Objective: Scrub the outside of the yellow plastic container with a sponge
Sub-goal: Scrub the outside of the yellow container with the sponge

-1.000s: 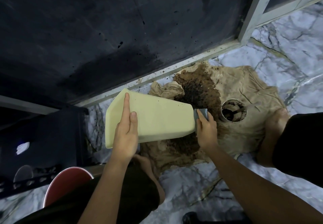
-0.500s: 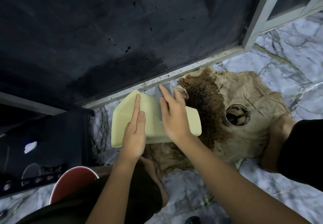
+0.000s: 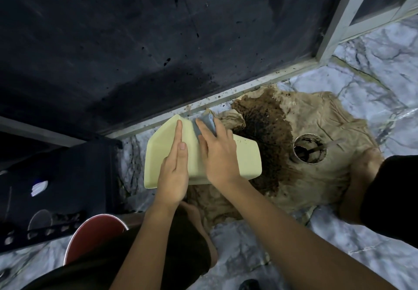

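The pale yellow plastic container (image 3: 246, 160) lies on its side over a stained cloth, its open rim pointing left. My left hand (image 3: 174, 172) rests flat on the upper face near the rim, fingers straight. My right hand (image 3: 220, 154) holds a grey-blue sponge (image 3: 208, 121) against the container's far upper edge, right beside my left fingers. Fingers cover most of the sponge.
A beige cloth (image 3: 316, 120) with a dark brown wet stain covers the marble floor (image 3: 373, 74). A small round cup (image 3: 309, 151) with dark residue stands on it. A red bowl (image 3: 95, 233) and a black crate (image 3: 56, 176) are at left. My knee (image 3: 384, 188) is at right.
My right hand carried the sponge from the container's right end across the top face to the far edge beside my left hand. My left hand kept its place.
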